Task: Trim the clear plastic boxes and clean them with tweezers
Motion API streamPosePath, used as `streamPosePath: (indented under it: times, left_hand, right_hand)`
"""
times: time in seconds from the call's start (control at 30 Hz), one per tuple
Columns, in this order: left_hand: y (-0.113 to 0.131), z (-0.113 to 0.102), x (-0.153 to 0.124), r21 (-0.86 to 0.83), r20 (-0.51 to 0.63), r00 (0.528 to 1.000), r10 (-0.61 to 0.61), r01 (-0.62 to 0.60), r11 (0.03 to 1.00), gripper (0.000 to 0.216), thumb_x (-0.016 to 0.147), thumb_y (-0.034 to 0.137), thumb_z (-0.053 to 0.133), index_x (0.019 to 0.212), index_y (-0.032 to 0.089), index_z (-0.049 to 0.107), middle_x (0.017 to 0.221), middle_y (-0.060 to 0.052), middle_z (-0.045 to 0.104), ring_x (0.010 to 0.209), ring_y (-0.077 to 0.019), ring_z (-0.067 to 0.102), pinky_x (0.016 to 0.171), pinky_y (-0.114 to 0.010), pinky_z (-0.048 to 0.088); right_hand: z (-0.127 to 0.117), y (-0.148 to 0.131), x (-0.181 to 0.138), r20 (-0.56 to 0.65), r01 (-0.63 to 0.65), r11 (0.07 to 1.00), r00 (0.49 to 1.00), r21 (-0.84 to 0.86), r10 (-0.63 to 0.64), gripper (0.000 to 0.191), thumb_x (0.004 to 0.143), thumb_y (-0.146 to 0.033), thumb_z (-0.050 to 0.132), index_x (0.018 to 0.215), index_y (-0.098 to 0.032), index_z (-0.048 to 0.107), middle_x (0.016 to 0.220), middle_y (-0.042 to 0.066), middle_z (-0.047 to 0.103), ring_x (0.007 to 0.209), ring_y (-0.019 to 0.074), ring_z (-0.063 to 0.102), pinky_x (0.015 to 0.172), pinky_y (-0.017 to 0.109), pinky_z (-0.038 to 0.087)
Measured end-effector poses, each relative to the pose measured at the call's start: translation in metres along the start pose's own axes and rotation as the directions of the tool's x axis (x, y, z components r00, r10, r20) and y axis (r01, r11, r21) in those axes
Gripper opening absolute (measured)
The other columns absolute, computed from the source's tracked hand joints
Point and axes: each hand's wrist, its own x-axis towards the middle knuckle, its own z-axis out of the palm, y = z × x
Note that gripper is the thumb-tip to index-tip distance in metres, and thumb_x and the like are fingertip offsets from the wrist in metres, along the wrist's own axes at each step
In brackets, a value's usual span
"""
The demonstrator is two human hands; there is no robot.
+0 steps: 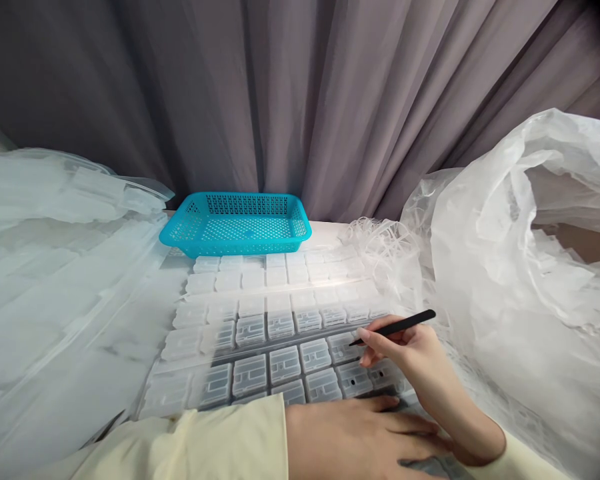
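Observation:
In the lower right, my right hand [420,357] is closed around slim black tweezers [405,324]. Their tip points down and left, at a small translucent plastic case [341,349]; whether it touches cannot be told. My left hand [355,437] lies flat with its fingers apart, across the front right of the rows and partly under my right wrist. Several matching cases [284,364] lie in rows over the work surface. One near case [354,379] shows a small black dot, as does the case beside it [380,375]. My left sleeve hides part of the front row.
Behind the rows stands a blue perforated basket [250,251]. Bagged translucent plastic pieces [55,190] are piled at the left. A large clear plastic bag [480,267] stands open on the right, beside tangled plastic strips [385,243]. A grey curtain [280,100] hangs behind.

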Motion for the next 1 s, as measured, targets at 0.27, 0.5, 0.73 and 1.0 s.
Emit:
streamPosePath:
  times: [0.27,0.5,0.73,1.0]
  left_hand:
    - [0.0007,0.0003,0.0006,-0.011,0.004,1.000,-0.002,0.002,1.000,0.048,0.099,0.026,0.021,0.141,0.013,0.041,0.146,-0.008,0.043,0.139,-0.0215,0.032,0.103,-0.035,0.041]
    - [0.0000,0.0015,-0.0009,-0.033,-0.019,1.000,-0.006,0.006,0.999,0.048,0.099,0.025,0.021,0.141,0.013,0.042,0.147,-0.008,0.042,0.139,-0.0211,0.031,0.104,-0.035,0.040]
    - [-0.0002,0.0015,0.0002,-0.068,-0.111,0.994,-0.012,0.004,0.998,0.042,0.097,0.024,0.032,0.132,0.014,0.052,0.139,-0.007,0.053,0.136,-0.0200,0.038,0.102,-0.034,0.045]
    - [-0.0003,0.0028,0.0015,-0.071,-0.077,0.997,-0.012,0.007,0.997,0.042,0.096,0.022,0.031,0.130,0.013,0.053,0.139,-0.007,0.053,0.135,-0.0212,0.039,0.110,-0.035,0.036]
  right_hand:
    - [-0.0003,-0.0001,0.0004,0.001,0.002,1.000,1.000,-0.003,-0.002,0.029,0.074,-0.043,0.075,0.075,-0.016,0.065,0.054,0.002,0.069,0.056,0.0168,0.067,0.059,0.026,0.055]
    - [-0.0008,-0.0010,-0.0002,-0.011,0.000,1.000,1.000,-0.013,0.000,0.029,0.073,-0.044,0.076,0.074,-0.017,0.064,0.054,0.003,0.069,0.056,0.0187,0.068,0.060,0.028,0.055]
    - [0.0020,0.0041,-0.0002,-0.010,0.002,0.999,1.000,-0.047,-0.002,0.029,0.075,-0.044,0.074,0.074,-0.017,0.064,0.054,0.003,0.070,0.056,0.0180,0.068,0.059,0.028,0.056]
    - [0.0078,0.0021,0.0005,0.014,0.002,0.999,1.000,-0.037,-0.002,0.026,0.074,-0.040,0.075,0.072,-0.017,0.064,0.052,0.002,0.069,0.054,0.0171,0.066,0.057,0.027,0.054]
